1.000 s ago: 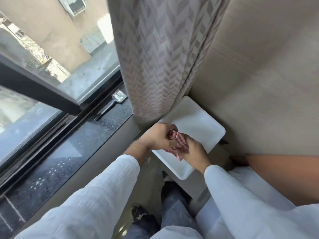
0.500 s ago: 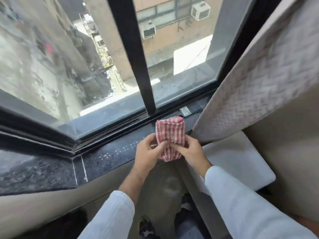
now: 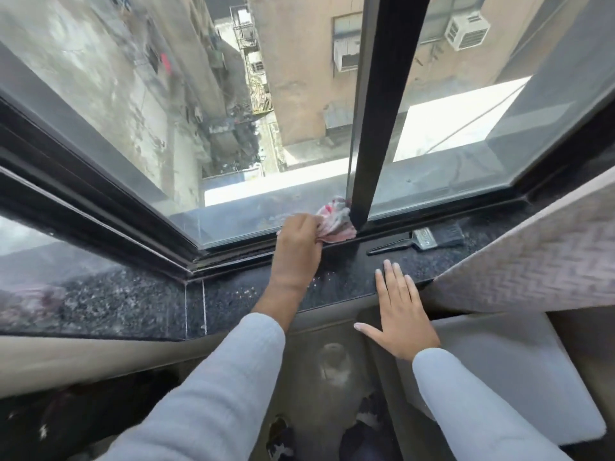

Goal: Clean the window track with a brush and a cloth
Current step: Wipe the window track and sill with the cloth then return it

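Note:
My left hand (image 3: 299, 241) grips a red-and-white checked cloth (image 3: 334, 222), bunched and pressed into the dark window track (image 3: 239, 252) at the foot of the black vertical frame bar (image 3: 376, 128). My right hand (image 3: 397, 306) lies flat and open on the front edge of the black granite sill (image 3: 133, 304), holding nothing. A black paint brush (image 3: 422, 239) with a metal ferrule lies on the sill just right of the cloth, bristles toward the right.
A grey herringbone curtain (image 3: 532, 264) hangs over the sill's right end, close to the brush. A white stool or tray top (image 3: 519, 371) stands below at the right. Glass panes (image 3: 166, 111) rise behind the track.
The cloth was held folded in both hands over the sill. Now my left hand alone has pushed it into the track, and my right hand has let go and rests on the sill.

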Motion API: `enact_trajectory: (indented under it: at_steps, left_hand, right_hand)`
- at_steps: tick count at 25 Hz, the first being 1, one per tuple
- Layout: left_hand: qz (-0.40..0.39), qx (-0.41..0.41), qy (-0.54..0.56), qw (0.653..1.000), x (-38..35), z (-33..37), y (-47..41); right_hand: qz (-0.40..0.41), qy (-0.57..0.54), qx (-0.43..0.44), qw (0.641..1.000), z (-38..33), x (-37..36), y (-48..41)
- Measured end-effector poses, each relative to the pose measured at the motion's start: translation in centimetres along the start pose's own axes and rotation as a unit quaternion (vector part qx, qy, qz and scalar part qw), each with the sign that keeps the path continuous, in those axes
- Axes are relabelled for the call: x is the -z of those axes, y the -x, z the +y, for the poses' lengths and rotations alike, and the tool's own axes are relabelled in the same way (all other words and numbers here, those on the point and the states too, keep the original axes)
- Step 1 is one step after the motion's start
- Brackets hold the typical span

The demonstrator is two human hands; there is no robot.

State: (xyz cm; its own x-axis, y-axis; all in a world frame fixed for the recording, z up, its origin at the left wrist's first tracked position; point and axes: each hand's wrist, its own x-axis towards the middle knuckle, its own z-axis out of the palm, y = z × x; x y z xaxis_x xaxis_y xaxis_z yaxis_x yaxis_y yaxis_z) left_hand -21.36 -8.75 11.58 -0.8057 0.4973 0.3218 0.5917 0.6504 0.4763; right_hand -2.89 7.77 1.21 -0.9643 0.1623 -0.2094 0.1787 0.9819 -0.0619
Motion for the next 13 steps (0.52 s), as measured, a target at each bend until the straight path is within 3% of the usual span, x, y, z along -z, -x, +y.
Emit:
enact_trajectory:
  at_steps: [7,10,13]
  left_hand:
    - [-0.127,-0.218,-0.122,0.96,-3.2,-3.4,-0.4]
    - [-0.114,-0.204,-0.17,0.957,-0.6,-6.8,1.6]
    - [-0.055,-0.095,-0.21,0.972,3.5,-12.0,5.6]
  right_hand:
    - [0.004,0.012,0.011,1.0,0.6,-0.6,-0.5]
    - [-0.005,0.016,0.017,1.0,0.7,-0.5,-0.7]
    - [-0.015,0.025,0.019,0.999,1.0,-0.4,-0.8]
